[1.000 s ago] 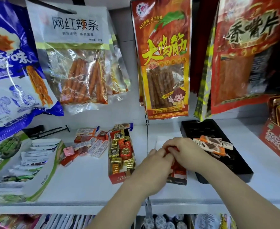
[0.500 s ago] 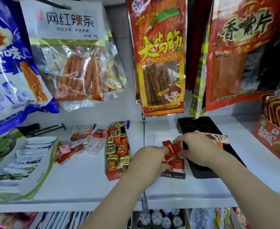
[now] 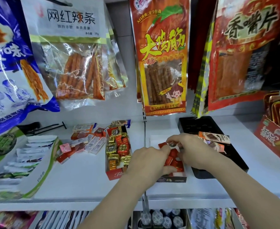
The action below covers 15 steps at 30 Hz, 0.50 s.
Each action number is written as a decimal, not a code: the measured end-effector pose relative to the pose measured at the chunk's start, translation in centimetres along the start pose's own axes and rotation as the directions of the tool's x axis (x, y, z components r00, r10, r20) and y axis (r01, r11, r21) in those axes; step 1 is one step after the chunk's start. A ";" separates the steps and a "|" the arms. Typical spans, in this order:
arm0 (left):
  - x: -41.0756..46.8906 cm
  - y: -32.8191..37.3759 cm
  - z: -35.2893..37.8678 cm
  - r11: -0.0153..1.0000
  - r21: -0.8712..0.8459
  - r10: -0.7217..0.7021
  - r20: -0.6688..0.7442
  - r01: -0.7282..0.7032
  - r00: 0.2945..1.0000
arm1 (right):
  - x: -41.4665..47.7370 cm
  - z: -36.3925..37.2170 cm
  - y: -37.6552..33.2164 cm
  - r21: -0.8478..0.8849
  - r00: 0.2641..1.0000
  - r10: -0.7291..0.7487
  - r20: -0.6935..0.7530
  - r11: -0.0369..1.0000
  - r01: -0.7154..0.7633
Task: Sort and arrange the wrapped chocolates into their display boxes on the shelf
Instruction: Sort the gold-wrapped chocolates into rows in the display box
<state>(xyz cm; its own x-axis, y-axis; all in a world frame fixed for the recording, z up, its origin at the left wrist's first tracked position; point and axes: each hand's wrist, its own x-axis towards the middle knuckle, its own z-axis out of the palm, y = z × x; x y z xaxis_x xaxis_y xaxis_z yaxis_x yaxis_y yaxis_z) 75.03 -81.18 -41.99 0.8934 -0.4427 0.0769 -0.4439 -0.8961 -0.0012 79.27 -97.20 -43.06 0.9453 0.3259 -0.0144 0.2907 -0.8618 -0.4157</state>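
Your right hand (image 3: 193,151) pinches wrapped chocolate (image 3: 172,143) over red-chocolate box (image 3: 172,179); left hand (image 3: 145,161) among its pieces, grip unclear. Gold box (image 3: 116,175) at 9 o'clock looks full; loose pile (image 3: 79,142) at 10 o'clock unsorted

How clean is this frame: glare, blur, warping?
Head view, top: glare streaks cross the clear bag and blue bag; head view, edges: lens bends and smears them, the green box soft; head view, centre: left hand, right hand and red chocolates fairly sharp, evenly lit.
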 end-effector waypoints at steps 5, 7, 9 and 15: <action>-1.0 0.1 -0.1 0.997 0.062 0.053 0.038 -0.056 0.998 | 0.0 0.5 -0.3 0.031 0.998 -0.030 0.055 0.999 0.029; -1.5 0.1 0.3 0.993 0.088 0.082 0.033 -0.084 0.996 | -0.2 0.5 -0.4 0.027 0.996 -0.035 0.077 0.999 0.033; -1.9 -0.2 0.7 0.997 0.039 0.062 0.001 -0.062 0.998 | -0.2 0.3 -0.7 0.025 0.995 -0.027 0.093 0.999 0.024; -2.0 -2.0 0.4 0.958 -0.283 -0.075 -0.078 0.050 0.994 | 2.8 0.9 -3.9 0.185 0.995 -0.020 -0.100 0.982 0.038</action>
<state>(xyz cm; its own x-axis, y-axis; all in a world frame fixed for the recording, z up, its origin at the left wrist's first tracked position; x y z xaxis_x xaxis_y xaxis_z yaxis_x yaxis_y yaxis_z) 74.12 -78.51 -42.53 0.9161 -0.3702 0.1540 -0.4000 -0.8711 0.2849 80.64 -92.59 -42.25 0.9493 0.3025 0.0853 0.2946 -0.7619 -0.5768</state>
